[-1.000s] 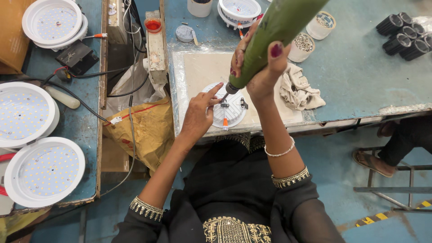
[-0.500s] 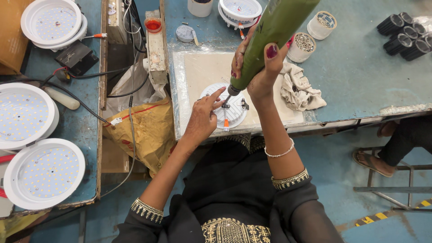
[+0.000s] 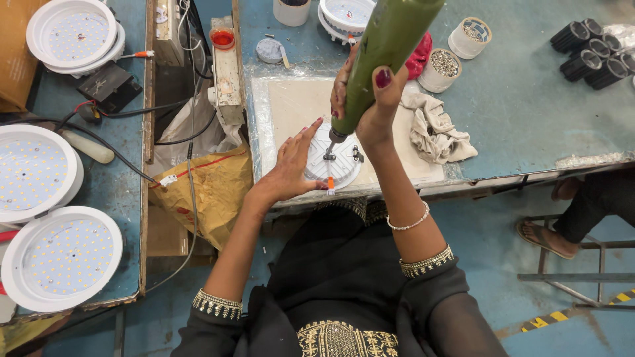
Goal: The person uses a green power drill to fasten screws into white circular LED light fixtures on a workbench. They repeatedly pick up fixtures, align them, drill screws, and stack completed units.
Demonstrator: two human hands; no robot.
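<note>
While LED panels [image 3: 63,258] sit at 9 o'clock, L hand [image 3: 291,165] lies flat, fingers spread, on round white fixture [image 3: 334,165] at bench edge; R hand [image 3: 370,99] wraps green driver [image 3: 383,46], tip on fixture. Rag [image 3: 436,129] at 3 o'clock.

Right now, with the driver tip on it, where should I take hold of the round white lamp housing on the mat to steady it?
Grip the round white lamp housing at its outer rim, coming from the left, where the left hand already rests. The green cylindrical power screwdriver, held upright by the right hand, occupies its centre, so only the low rim is free.
</note>
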